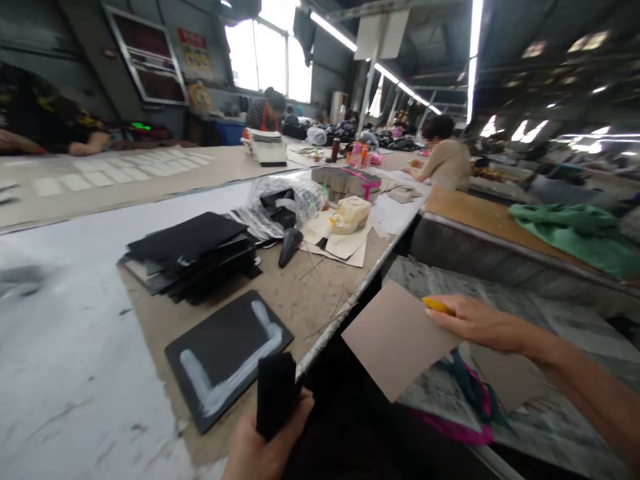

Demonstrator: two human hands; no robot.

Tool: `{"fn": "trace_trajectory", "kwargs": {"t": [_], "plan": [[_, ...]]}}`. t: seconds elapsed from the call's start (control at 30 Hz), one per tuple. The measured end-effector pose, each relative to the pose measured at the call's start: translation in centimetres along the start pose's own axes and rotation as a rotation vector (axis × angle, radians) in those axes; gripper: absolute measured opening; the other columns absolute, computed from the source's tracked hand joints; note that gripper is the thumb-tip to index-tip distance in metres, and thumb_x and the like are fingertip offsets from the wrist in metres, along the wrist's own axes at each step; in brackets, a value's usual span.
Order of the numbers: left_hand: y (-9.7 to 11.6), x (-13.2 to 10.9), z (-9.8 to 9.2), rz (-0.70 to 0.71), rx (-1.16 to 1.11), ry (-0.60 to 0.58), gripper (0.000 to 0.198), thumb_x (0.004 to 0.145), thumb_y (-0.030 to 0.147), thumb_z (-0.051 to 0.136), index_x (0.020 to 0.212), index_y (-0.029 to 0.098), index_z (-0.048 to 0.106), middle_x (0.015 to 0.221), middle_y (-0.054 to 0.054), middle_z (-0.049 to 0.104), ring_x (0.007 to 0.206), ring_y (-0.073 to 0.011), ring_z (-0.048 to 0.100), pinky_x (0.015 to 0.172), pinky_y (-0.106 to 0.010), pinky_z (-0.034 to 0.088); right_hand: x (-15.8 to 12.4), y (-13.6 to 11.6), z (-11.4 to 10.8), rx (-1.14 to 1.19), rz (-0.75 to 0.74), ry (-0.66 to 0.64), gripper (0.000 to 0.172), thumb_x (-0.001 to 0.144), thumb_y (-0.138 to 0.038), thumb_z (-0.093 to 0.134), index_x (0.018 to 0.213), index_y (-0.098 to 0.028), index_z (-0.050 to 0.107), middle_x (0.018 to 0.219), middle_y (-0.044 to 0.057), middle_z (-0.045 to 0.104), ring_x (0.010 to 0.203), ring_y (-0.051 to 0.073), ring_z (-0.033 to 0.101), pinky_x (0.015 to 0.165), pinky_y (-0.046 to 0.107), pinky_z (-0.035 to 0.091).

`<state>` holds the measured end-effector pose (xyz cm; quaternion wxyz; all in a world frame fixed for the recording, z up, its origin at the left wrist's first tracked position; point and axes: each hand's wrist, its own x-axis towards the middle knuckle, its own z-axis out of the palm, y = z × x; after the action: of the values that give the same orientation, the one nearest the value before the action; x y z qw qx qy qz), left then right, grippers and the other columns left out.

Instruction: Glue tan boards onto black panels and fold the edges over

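Observation:
My left hand point(265, 443) is closed round a black folded piece point(275, 393) at the table's near edge. Just left of it lies a black flat panel point(227, 353) streaked with white glue. Out past the table edge, my right hand point(473, 321) pinches a tan cardboard sheet point(395, 337) together with a small yellow object point(437, 305). A stack of black panels point(193, 253) rests further back on the brown board.
A plastic bag with dark parts point(280, 203), a yellowish jug point(350, 215), a black tool point(289, 245) and paper pieces lie beyond. Other people work along the long table point(65, 347). Green fabric point(575, 230) lies on the right bench.

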<state>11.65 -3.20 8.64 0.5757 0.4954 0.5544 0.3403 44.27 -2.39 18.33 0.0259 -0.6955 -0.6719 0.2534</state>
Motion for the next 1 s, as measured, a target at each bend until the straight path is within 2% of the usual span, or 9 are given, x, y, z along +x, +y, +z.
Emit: {"fn": "trace_trajectory", "kwargs": {"t": [0.2, 0.33, 0.47, 0.53, 0.6, 0.7, 0.8, 0.9, 1.0], "plan": [[5.2, 0.1, -3.7, 0.488, 0.507, -0.147, 0.038, 0.070, 0.021, 0.061, 0.108, 0.020, 0.061, 0.094, -0.006, 0.067, 0.084, -0.0205, 0.061, 0.075, -0.028, 0.047, 1.5, -11.7, 2.8, -0.195, -0.470, -0.235, 0.010, 0.067, -0.016, 0.049, 0.061, -0.022, 0.054, 0.059, -0.001, 0.053, 0.053, 0.012, 0.045, 0.052, 0.023, 0.031], [5.0, -1.3, -4.2, 0.510, 0.872, -0.278, 0.022, 0.069, 0.009, 0.051, 0.082, 0.019, 0.066, 0.070, -0.004, 0.063, 0.065, -0.0180, 0.057, 0.059, -0.026, 0.042, 1.7, -16.3, 4.7, -0.319, -0.722, -0.230, 0.007, 0.066, -0.017, 0.056, 0.063, -0.022, 0.059, 0.061, 0.001, 0.057, 0.054, 0.014, 0.048, 0.052, 0.026, 0.030], [1.5, -2.7, -5.8, 0.270, 0.616, -0.129, 0.020, 0.067, 0.008, 0.050, 0.072, 0.018, 0.066, 0.069, -0.003, 0.064, 0.065, -0.0163, 0.057, 0.060, -0.024, 0.040, 2.6, -15.5, 5.0, -0.345, -0.767, -0.005, 0.008, 0.074, -0.024, 0.052, 0.069, -0.022, 0.059, 0.068, 0.003, 0.057, 0.059, 0.015, 0.049, 0.053, 0.027, 0.030], [-0.4, -3.4, -7.0, 0.075, 0.346, 0.026, 0.011, 0.071, 0.020, 0.056, 0.067, 0.017, 0.066, 0.063, -0.002, 0.063, 0.061, -0.0152, 0.055, 0.058, -0.024, 0.039, 3.5, -13.5, 5.3, -0.288, -0.670, 0.171, 0.015, 0.078, -0.033, 0.049, 0.073, -0.023, 0.058, 0.071, 0.004, 0.056, 0.063, 0.017, 0.050, 0.057, 0.028, 0.032], [-2.0, -4.0, -8.0, -0.147, 0.073, 0.196, 0.027, 0.072, 0.038, 0.061, 0.056, 0.015, 0.059, 0.048, 0.001, 0.053, 0.048, -0.0115, 0.045, 0.048, -0.022, 0.034, 4.3, -11.5, 6.3, -0.209, -0.532, 0.230, 0.025, 0.081, -0.042, 0.045, 0.075, -0.022, 0.058, 0.072, 0.004, 0.056, 0.065, 0.018, 0.050, 0.061, 0.029, 0.034], [-3.5, -4.5, -8.6, -0.344, -0.212, 0.343, 0.050, 0.067, 0.053, 0.063, 0.042, 0.018, 0.038, 0.035, 0.006, 0.033, 0.038, -0.0063, 0.027, 0.042, -0.021, 0.023, 4.8, -10.1, 9.3, 0.006, -0.391, 0.007, 0.034, 0.085, -0.048, 0.037, 0.076, -0.021, 0.056, 0.072, 0.003, 0.057, 0.065, 0.016, 0.051, 0.062, 0.028, 0.037], [-3.9, -4.2, -8.4, -0.360, -0.380, 0.351, 0.053, 0.067, 0.053, 0.063, 0.044, 0.020, 0.029, 0.036, 0.007, 0.030, 0.039, -0.0052, 0.024, 0.043, -0.021, 0.021, 4.8, -10.9, 12.3, 0.194, -0.362, -0.188, 0.036, 0.088, -0.046, 0.034, 0.074, -0.019, 0.053, 0.070, 0.001, 0.054, 0.063, 0.013, 0.049, 0.059, 0.024, 0.038], [-3.6, -3.4, -8.2, -0.348, -0.428, 0.366, 0.051, 0.066, 0.050, 0.066, 0.049, 0.020, 0.028, 0.039, 0.009, 0.028, 0.038, -0.0046, 0.022, 0.041, -0.021, 0.018, 5.6, -12.5, 13.5, 0.250, -0.343, -0.196, 0.035, 0.087, -0.044, 0.035, 0.068, -0.018, 0.049, 0.062, -0.002, 0.049, 0.058, 0.011, 0.044, 0.056, 0.023, 0.036], [-3.1, -2.1, -8.9, -0.315, -0.260, 0.381, 0.047, 0.065, 0.051, 0.064, 0.050, 0.020, 0.033, 0.041, 0.008, 0.032, 0.039, -0.0055, 0.025, 0.041, -0.022, 0.018, 8.1, -13.9, 12.8, 0.235, -0.344, -0.183, 0.035, 0.086, -0.044, 0.036, 0.068, -0.017, 0.051, 0.062, -0.002, 0.049, 0.058, 0.011, 0.044, 0.057, 0.023, 0.035]]}}
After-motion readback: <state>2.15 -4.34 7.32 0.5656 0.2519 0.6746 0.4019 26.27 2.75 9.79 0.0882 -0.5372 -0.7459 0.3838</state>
